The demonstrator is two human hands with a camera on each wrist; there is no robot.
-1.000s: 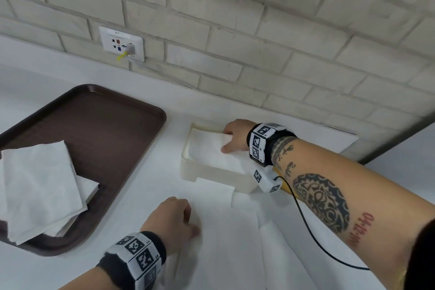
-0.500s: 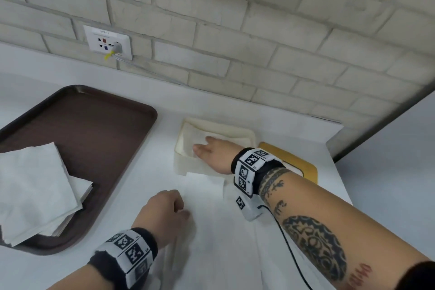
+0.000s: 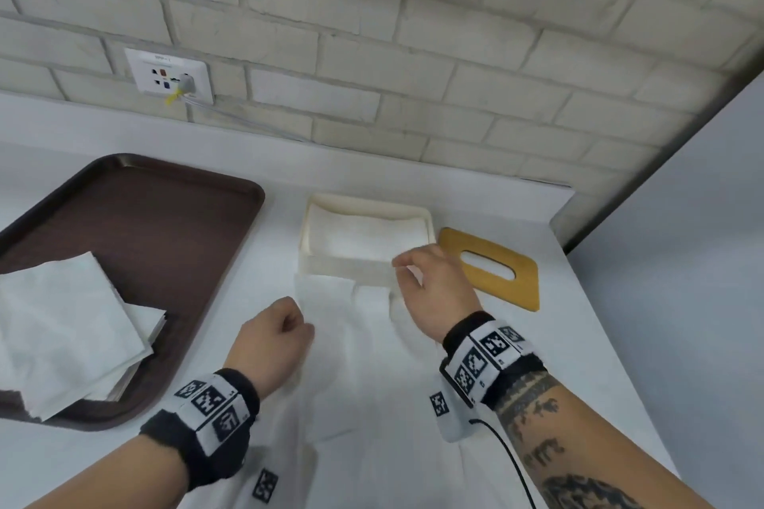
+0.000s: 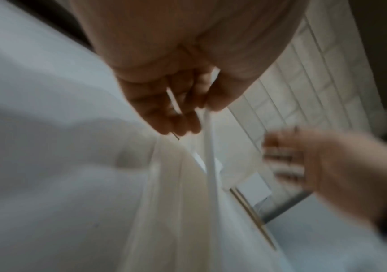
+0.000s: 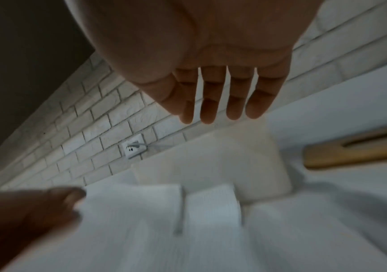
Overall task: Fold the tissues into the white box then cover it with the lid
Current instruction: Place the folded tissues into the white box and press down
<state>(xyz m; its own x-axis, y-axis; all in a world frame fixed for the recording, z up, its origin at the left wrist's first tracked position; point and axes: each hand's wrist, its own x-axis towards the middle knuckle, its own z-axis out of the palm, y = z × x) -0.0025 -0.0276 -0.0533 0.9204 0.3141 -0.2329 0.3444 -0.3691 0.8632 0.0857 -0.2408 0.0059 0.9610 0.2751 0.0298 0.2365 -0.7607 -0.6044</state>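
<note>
The white box (image 3: 314,264) stands near the wall with folded tissue (image 3: 364,238) lying inside it. A long tissue sheet (image 3: 364,343) trails from the box's front edge toward me across the counter. My left hand (image 3: 275,337) has curled fingers that pinch the sheet's left edge (image 4: 207,132). My right hand (image 3: 434,281) hovers over the box's near right corner with fingers straight and loosely spread (image 5: 213,103), holding nothing. The yellow wooden lid (image 3: 492,264) with an oval slot lies flat to the right of the box.
A brown tray (image 3: 136,231) on the left holds a stack of loose tissues (image 3: 62,326). A wall socket (image 3: 169,74) sits in the brick wall behind. The counter's right edge runs close past the lid. A black cable (image 3: 510,463) hangs from my right wrist.
My right hand has drawn back out of the box, where it pressed the tissue flat, to above the near right corner. The left hand has stayed on the sheet.
</note>
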